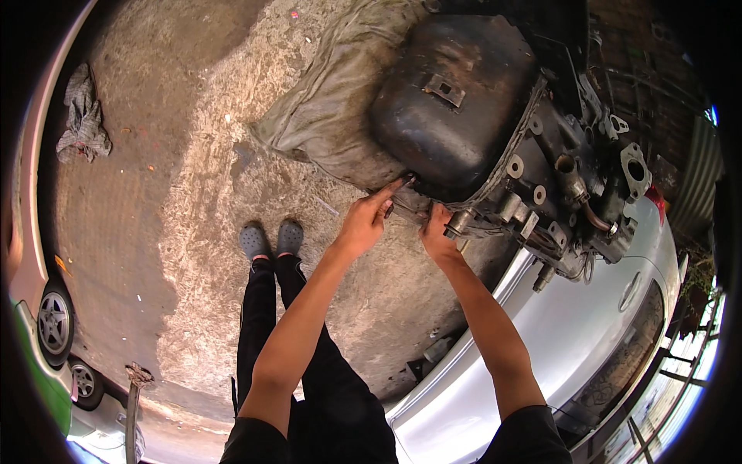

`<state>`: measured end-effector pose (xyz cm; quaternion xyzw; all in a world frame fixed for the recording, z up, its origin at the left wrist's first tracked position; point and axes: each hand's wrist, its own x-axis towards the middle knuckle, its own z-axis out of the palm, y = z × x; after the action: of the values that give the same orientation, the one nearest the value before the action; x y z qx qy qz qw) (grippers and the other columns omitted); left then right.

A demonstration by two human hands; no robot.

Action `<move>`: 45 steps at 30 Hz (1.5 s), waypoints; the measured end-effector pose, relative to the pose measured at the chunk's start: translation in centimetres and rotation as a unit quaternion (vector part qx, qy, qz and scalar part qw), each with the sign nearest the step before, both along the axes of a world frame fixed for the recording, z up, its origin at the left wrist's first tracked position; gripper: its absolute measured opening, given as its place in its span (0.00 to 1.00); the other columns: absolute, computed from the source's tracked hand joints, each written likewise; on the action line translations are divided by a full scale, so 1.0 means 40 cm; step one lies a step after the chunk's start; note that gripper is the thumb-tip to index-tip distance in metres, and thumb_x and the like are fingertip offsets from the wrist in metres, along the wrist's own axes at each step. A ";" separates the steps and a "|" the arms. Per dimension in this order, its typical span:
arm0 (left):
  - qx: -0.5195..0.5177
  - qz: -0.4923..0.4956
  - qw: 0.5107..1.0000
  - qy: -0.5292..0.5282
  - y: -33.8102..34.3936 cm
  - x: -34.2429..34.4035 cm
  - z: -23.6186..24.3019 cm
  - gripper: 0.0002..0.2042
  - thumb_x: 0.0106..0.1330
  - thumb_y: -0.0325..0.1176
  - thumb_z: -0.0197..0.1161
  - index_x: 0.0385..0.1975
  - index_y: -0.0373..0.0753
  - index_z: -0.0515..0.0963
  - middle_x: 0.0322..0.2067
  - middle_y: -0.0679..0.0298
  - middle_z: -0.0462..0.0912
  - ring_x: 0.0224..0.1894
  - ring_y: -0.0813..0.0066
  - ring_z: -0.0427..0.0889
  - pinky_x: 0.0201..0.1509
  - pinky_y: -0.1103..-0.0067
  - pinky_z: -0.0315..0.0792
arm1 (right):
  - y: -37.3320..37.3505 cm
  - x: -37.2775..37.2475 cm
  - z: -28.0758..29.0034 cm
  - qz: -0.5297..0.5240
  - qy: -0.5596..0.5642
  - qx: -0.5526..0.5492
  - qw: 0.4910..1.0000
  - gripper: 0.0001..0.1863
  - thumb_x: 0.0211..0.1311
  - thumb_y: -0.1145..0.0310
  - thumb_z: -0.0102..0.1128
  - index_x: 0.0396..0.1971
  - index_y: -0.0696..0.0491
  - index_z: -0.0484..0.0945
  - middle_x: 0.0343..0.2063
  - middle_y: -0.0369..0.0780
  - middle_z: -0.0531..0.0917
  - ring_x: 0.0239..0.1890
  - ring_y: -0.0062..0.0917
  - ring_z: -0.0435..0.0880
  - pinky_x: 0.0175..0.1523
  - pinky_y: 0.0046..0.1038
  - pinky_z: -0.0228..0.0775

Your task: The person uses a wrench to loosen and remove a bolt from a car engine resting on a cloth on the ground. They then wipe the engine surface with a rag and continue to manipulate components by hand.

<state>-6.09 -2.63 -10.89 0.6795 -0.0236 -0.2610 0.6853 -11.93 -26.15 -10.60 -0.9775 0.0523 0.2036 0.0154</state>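
Because the dark metal pan (456, 116) lies ahead of both hands, I read this view from its near edge, where the two are drawn close together. The pan's long axis runs away from the wearer and leans to the right; its broad face, carrying a small bracket (446, 90), is turned up toward the head camera, and its flanged rim (502, 156) borders the engine housing (533, 173) on the right. The left hand (363, 223) sits to the lower left of the pan and, as I judge it, is the one lined up with the near left corner: its index finger (395, 186) reaches up and rightward to that edge, touching or just short of it, I cannot tell which. The remaining fingers are curled in, and whether they close on anything I cannot tell. The right hand (438, 236) stands below the pan's near end, just beside a short metal stub (459, 223); its fingers point away from the wearer, partly hidden, so I cannot tell whether the grip is wide, narrow or holding something. A crumpled sack (325, 127) spreads along the pan's left, and a silver car (595, 309) stands to the lower right
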 end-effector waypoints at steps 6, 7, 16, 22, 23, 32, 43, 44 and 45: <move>-0.016 0.013 1.000 0.018 -0.013 -0.011 0.000 0.22 0.71 0.25 0.52 0.64 0.50 0.69 0.24 0.45 0.75 0.23 0.52 0.74 0.33 0.70 0.72 | 0.058 0.043 0.053 0.062 -0.028 -0.057 0.996 0.14 0.47 0.67 0.70 0.31 0.58 0.78 0.31 0.45 0.81 0.35 0.40 0.83 0.40 0.39 0.75; -0.010 0.014 1.000 0.014 -0.015 -0.015 0.002 0.22 0.71 0.25 0.52 0.64 0.50 0.69 0.24 0.45 0.75 0.24 0.51 0.74 0.33 0.69 0.72 | 0.059 0.044 0.052 0.065 -0.036 -0.059 0.995 0.13 0.47 0.67 0.70 0.29 0.58 0.78 0.31 0.46 0.81 0.35 0.41 0.83 0.40 0.40 0.75; -0.001 0.015 1.000 -0.003 -0.013 -0.021 0.060 0.22 0.71 0.25 0.51 0.65 0.43 0.67 0.21 0.51 0.72 0.22 0.62 0.74 0.33 0.72 0.71 | -0.008 -0.004 -0.014 0.018 0.019 -0.007 1.000 0.07 0.62 0.66 0.57 0.36 0.51 0.74 0.31 0.37 0.80 0.36 0.31 0.81 0.42 0.33 0.75; 0.018 -0.059 0.985 0.162 0.014 0.072 0.214 0.20 0.70 0.27 0.47 0.61 0.33 0.68 0.20 0.57 0.71 0.20 0.72 0.74 0.25 0.72 0.73 | -0.106 -0.080 -0.177 -0.222 -0.155 0.422 0.865 0.09 0.71 0.57 0.46 0.35 0.44 0.72 0.29 0.31 0.76 0.35 0.24 0.76 0.44 0.30 0.71; -0.019 -0.062 0.974 0.219 0.016 0.103 0.227 0.20 0.70 0.27 0.47 0.61 0.32 0.68 0.20 0.58 0.72 0.20 0.72 0.73 0.23 0.71 0.74 | -0.112 -0.084 -0.184 -0.239 -0.142 0.440 0.854 0.10 0.72 0.56 0.45 0.34 0.43 0.72 0.29 0.30 0.76 0.35 0.23 0.75 0.43 0.30 0.70; -0.048 -0.027 0.974 0.220 0.054 0.108 0.226 0.23 0.71 0.27 0.45 0.66 0.30 0.62 0.24 0.62 0.72 0.21 0.76 0.73 0.21 0.74 0.74 | -0.078 -0.071 -0.150 -0.112 -0.154 0.184 0.964 0.14 0.73 0.54 0.42 0.32 0.44 0.72 0.29 0.30 0.76 0.30 0.23 0.73 0.39 0.30 0.66; 0.112 -0.094 0.989 -0.010 0.043 0.033 0.096 0.27 0.69 0.26 0.47 0.69 0.42 0.53 0.31 0.46 0.80 0.36 0.43 0.80 0.44 0.58 0.70 | -0.061 -0.066 -0.160 -0.382 -0.138 0.427 0.808 0.14 0.73 0.55 0.42 0.29 0.42 0.72 0.26 0.28 0.75 0.28 0.18 0.71 0.36 0.27 0.65; 0.102 -0.099 0.990 -0.002 0.041 0.033 0.093 0.28 0.69 0.26 0.47 0.69 0.44 0.53 0.31 0.46 0.80 0.36 0.44 0.80 0.44 0.58 0.70 | -0.063 -0.068 -0.164 -0.361 -0.151 0.403 0.827 0.13 0.73 0.55 0.42 0.30 0.43 0.72 0.26 0.27 0.75 0.28 0.19 0.71 0.36 0.27 0.65; 0.091 -0.098 0.991 0.012 0.037 0.033 0.091 0.28 0.70 0.26 0.47 0.70 0.47 0.53 0.32 0.46 0.80 0.37 0.44 0.80 0.46 0.58 0.70 | -0.065 -0.070 -0.168 -0.236 -0.181 0.251 0.921 0.13 0.73 0.56 0.42 0.30 0.43 0.72 0.27 0.27 0.75 0.28 0.19 0.71 0.37 0.26 0.64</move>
<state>-4.76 -1.14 -7.26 0.7301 -0.0582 -0.3357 0.5923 -14.72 -28.76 -17.31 -0.9210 0.2253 0.0202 0.3170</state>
